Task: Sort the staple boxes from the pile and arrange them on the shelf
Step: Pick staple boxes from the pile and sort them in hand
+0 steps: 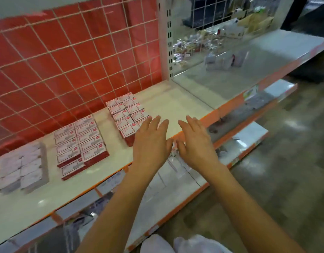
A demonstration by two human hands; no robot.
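Both spread, empty: your left hand (pixel 150 141), right hand (pixel 196 141) beside staple boxes (pixel 128 115); likely light, rigid; pinch sides.

My feed's showing a white wire grid (pixel 81 68) over a red back panel (pixel 53 57), a white slotted upright (pixel 165 42), plus glossy grey concrete floor (pixel 289 170).

The left hand (pixel 150 141) hides the near right corner of a block of red-and-white cardboard staple boxes (pixel 126 114); their label print is too small to read. At the left, a stack of pale grey boxes (pixel 20 168) is smeared by blur. Small packaged goods (pixel 203 42) at the far right are indistinct. Two white rounded shapes (pixel 185 243) are cut off by the near edge.
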